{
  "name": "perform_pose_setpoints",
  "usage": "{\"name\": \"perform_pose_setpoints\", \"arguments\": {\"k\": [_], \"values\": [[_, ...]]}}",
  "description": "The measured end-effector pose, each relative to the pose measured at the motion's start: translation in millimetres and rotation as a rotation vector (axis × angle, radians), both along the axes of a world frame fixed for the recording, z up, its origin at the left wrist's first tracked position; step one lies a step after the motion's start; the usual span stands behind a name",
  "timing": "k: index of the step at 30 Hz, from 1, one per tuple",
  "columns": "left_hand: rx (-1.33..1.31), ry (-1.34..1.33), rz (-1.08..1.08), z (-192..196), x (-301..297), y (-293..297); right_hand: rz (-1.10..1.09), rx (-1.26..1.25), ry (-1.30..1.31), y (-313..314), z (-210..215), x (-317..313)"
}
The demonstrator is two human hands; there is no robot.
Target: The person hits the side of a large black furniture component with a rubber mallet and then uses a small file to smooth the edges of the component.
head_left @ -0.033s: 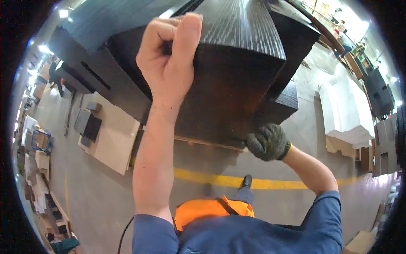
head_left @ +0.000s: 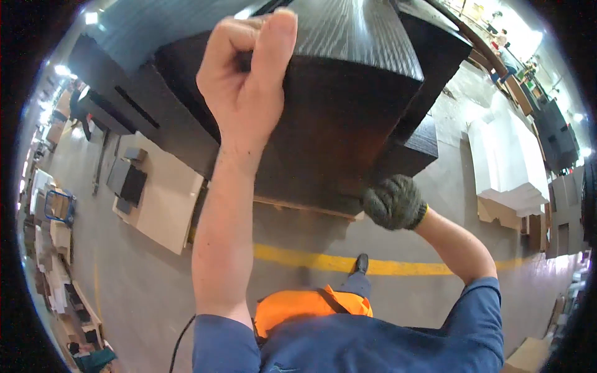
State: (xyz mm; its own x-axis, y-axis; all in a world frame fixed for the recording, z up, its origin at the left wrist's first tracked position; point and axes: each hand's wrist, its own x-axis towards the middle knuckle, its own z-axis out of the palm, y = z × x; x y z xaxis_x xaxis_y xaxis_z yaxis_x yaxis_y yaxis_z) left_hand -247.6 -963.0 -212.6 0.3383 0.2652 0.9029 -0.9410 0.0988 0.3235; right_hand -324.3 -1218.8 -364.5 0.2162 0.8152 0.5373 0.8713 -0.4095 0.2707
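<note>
In the head view, the black block point(head_left: 323, 137) fills the space from the centre up to 12 o'clock, its grained top running away from the person; the streaks of the grain and what appears to be its long axis point toward 12, while a broad dark face is turned to 6; the bare left hand point(head_left: 244, 78) lies at 11 o'clock, in front of the block's upper left part, fingers curled and thumb laid close along them; the right hand point(head_left: 395, 202), in a dark glove, is at 3 o'clock by the block's lower right corner, its fingers bent in; whether either hand pinches anything, I cannot tell; a smaller grained piece point(head_left: 418, 148) juts out toward 2; a pale board point(head_left: 163, 199) lies at 9, and a white stack point(head_left: 504, 155) stands farther out just before 3; the block's far end is cut off at the upper rim, the left wrist and forearm cover part of its left side, the right fingertips are hidden, and the lower dark face is too dim to show detail.
</note>
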Motion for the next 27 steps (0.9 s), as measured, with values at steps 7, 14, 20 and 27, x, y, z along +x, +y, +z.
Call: {"name": "perform_pose_setpoints", "arguments": {"k": [7,14,20,27], "values": [[0.007,-0.029,-0.164,4,5,4,-0.054,-0.094,-0.023,3,-6,22],[0.033,-0.073,-0.182,0,8,5,-0.058,-0.101,-0.029,-1,6,28],[0.042,-0.011,-0.069,9,-9,13,-0.4,0.114,0.087,-33,126,47],[0.144,-0.01,0.096,5,-6,10,-0.101,-0.154,-0.024,-28,87,50]]}}
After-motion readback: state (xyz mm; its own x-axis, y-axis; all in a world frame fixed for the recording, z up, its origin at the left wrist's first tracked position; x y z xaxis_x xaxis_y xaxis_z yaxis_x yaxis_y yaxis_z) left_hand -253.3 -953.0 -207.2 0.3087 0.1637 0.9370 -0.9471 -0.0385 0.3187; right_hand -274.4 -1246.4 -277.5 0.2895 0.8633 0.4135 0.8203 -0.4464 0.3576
